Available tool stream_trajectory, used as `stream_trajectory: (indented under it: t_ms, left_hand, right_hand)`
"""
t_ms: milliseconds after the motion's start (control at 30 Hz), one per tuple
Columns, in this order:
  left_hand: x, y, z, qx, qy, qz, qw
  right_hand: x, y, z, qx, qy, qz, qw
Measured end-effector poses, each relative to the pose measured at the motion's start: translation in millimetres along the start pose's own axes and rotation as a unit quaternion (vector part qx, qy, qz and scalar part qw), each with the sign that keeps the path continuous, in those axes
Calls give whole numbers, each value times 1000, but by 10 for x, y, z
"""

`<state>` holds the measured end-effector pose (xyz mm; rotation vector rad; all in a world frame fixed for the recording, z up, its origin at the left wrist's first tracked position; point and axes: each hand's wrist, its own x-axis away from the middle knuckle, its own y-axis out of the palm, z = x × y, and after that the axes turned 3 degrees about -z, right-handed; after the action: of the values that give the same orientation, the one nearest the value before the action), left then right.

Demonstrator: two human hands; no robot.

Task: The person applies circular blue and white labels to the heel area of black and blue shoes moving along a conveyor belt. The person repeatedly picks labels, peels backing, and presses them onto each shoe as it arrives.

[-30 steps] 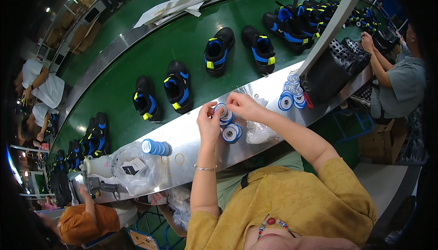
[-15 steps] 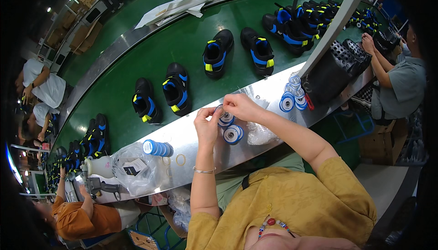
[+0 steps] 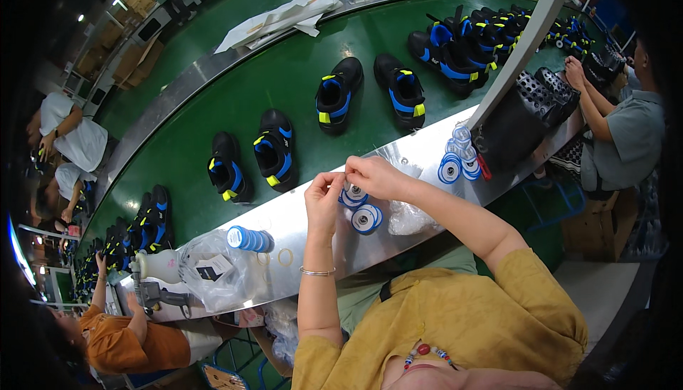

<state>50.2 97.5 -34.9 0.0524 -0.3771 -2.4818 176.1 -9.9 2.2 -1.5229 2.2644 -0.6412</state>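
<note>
My left hand (image 3: 324, 201) and my right hand (image 3: 371, 176) meet fingertip to fingertip above the metal bench. Both pinch closed; what sits between the fingers is too small and covered to make out. Just below them lie round blue-and-white tags (image 3: 366, 219), partly overlapping, and another round tag (image 3: 355, 192) is partly hidden by my right hand. Beside my right forearm rests a crumpled clear plastic bag (image 3: 409, 218). To the left, a stack of blue round tags (image 3: 249, 239) lies on its side near a thin yellowish rubber band (image 3: 285, 257).
Black-and-blue shoes (image 3: 274, 149) stand on the green conveyor (image 3: 178, 155) beyond the bench (image 3: 299, 228). At right are more round tags (image 3: 449, 168), a red tool (image 3: 485, 169), a black bin (image 3: 509, 130) and a slanted post (image 3: 530, 41). Co-workers sit at both sides.
The view has tilted slightly, so shoes and bench appear lower. My hands stay together; the thin rounded edge seen earlier at my left fingertips is no longer distinct.
</note>
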Motion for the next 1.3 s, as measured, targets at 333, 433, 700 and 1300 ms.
stream_trajectory:
  t_ms: [333, 433, 700, 1300]
  left_hand:
    - [-184, -72, 60, 149, -78, -12, 986]
    - [-284, -59, 82, 82, -86, -6, 993]
    - [-1004, -129, 73, -131, 18, 75, 988]
    - [-1150, 261, -163, -10, -96, 10, 995]
  right_hand:
    - [-135, -100, -135, -27, -16, -19, 999]
    - [-227, -134, -10, -19, 2, -19, 1000]
    - [-412, -307, 326, -14, 14, 47, 999]
    - [-489, -581, 809, 193, -22, 163, 967]
